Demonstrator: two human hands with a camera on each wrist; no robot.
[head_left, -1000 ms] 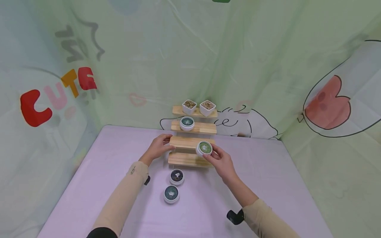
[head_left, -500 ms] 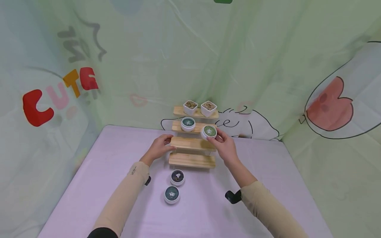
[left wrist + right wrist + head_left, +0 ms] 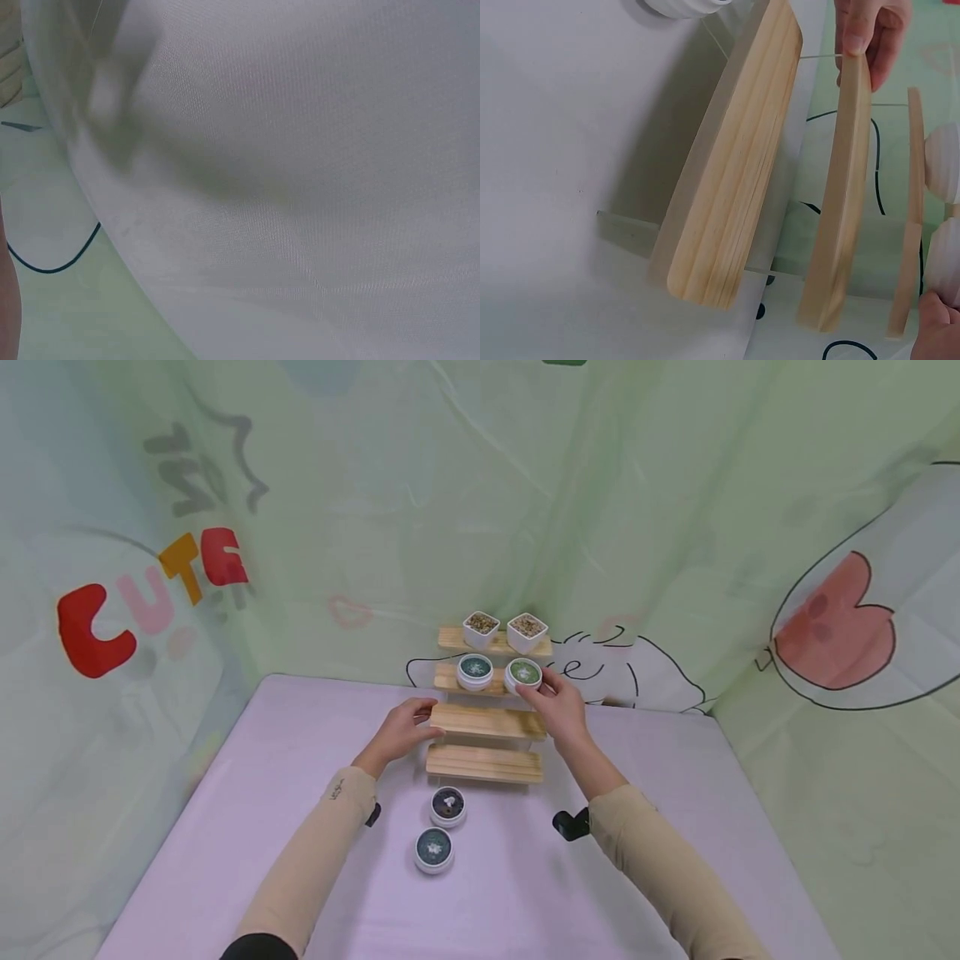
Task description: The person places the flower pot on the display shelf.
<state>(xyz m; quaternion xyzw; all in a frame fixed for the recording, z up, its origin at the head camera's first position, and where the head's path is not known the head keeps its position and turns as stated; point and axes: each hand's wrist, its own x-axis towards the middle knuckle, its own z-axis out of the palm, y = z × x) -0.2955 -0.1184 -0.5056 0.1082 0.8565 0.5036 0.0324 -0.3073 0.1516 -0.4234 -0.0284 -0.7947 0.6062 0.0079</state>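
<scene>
A four-step wooden display stand (image 3: pixel 487 722) with clear side supports stands near the back of the table. My left hand (image 3: pixel 401 731) pinches the left end of its second board from the bottom, thumb and fingers on either side in the right wrist view. My right hand (image 3: pixel 558 702) holds a round white jar with a green top (image 3: pixel 523 673) by its right side, at the right half of the second board from the top. Beside it on that board sits a white jar with a blue-green top (image 3: pixel 475 672). The left wrist view shows mostly blurred pale cloth.
Two square white pots, the left one (image 3: pixel 481 628) and the right one (image 3: pixel 527 631), hold grainy bits on the top board. In front of the stand are a dark-topped jar (image 3: pixel 447 807) and a blue-grey-topped jar (image 3: pixel 433 848) on the lilac tablecloth (image 3: pixel 525 885). Printed curtains surround the table.
My right hand has carried the green-topped jar up and back from above the lower boards to the second board from the top. My left hand has kept its hold on the stand.
</scene>
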